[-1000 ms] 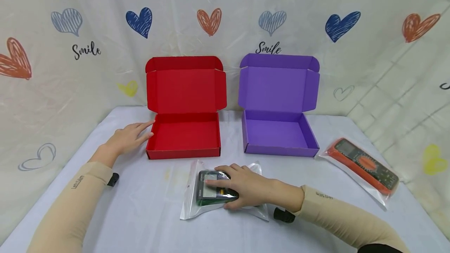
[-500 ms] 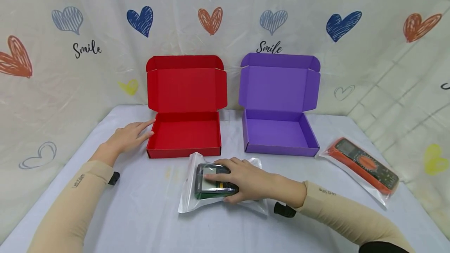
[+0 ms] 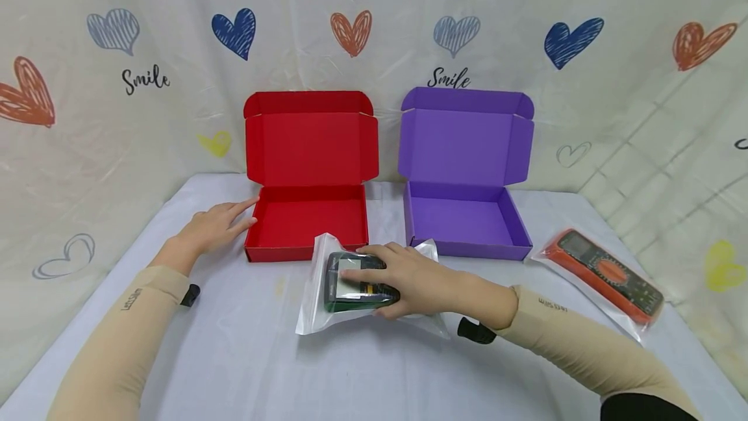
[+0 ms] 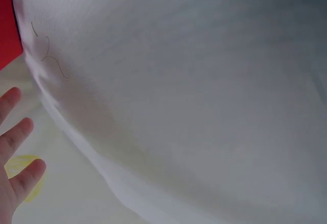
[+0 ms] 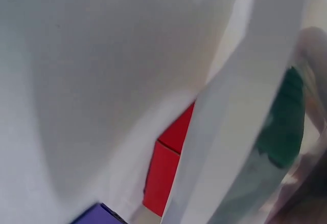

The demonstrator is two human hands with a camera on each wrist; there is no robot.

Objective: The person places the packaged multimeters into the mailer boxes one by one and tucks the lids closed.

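My right hand (image 3: pixel 415 278) grips a green-and-black handheld meter (image 3: pixel 347 281) with a pale screen, sealed in a clear plastic bag (image 3: pixel 315 307). Its lower part is hidden under the hand. The bag hangs over the table, its top edge overlapping the front of the red box (image 3: pixel 304 253) in the head view. In the right wrist view, the meter's green side (image 5: pixel 283 119) shows through the plastic. My left hand (image 3: pixel 213 229) has its fingers stretched out, fingertips right at the red box's left wall. Left wrist view: the fingers (image 4: pixel 23 134) are spread and hold nothing.
Beside the red box stands a purple box (image 3: pixel 470 249), its lid raised too. An orange multimeter (image 3: pixel 608 271) in a clear bag lies on the right of the white-covered table (image 3: pixel 234 356). A curtain printed with hearts (image 3: pixel 350 31) hangs behind.
My right hand has lifted the bagged meter off the table and moved it slightly forward, toward the boxes. The left hand has stayed at the red box.
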